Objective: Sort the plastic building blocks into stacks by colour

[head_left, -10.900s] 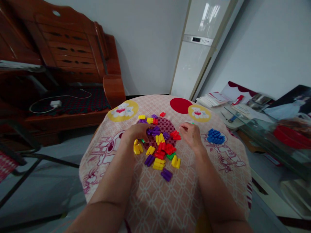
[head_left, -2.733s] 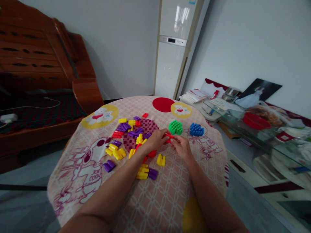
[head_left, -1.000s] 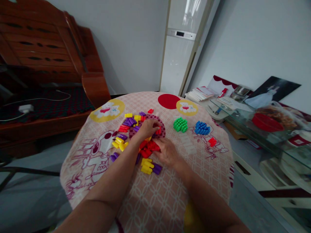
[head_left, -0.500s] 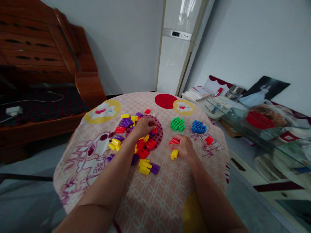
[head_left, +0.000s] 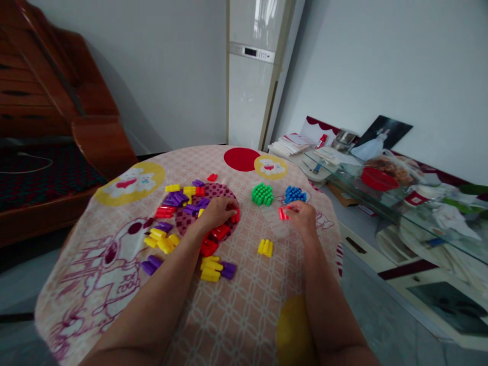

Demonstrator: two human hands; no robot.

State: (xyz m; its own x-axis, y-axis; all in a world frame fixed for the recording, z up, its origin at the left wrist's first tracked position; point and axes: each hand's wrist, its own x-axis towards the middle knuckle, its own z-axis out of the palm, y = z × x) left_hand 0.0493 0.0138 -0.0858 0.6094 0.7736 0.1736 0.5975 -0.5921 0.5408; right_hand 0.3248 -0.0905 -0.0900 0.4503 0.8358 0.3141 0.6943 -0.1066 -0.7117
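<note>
On the patterned tablecloth (head_left: 244, 305), my right hand (head_left: 303, 216) pinches a small ribbed red plastic block (head_left: 283, 213), just in front of the blue block cluster (head_left: 295, 194). My left hand (head_left: 219, 211) is over the mixed pile, its fingers closed on another red block (head_left: 236, 216). Below that hand lie more red blocks (head_left: 209, 247). Purple blocks (head_left: 176, 199) and yellow blocks (head_left: 160, 240) are scattered to its left. Between the hands sits a green block cluster (head_left: 262, 194). Nearer me, a yellow block (head_left: 265, 247) lies apart.
A glass shelf (head_left: 354, 183) at the right carries a red bowl (head_left: 379, 178), papers (head_left: 292, 144) and a bagged item. Behind the round table stands a tall white appliance (head_left: 249, 91). A wooden bench (head_left: 95, 137) is at the left.
My right hand has moved right and away from me with the red block, leaving the yellow block behind. My left hand stays over the pile. The view has turned rightward.
</note>
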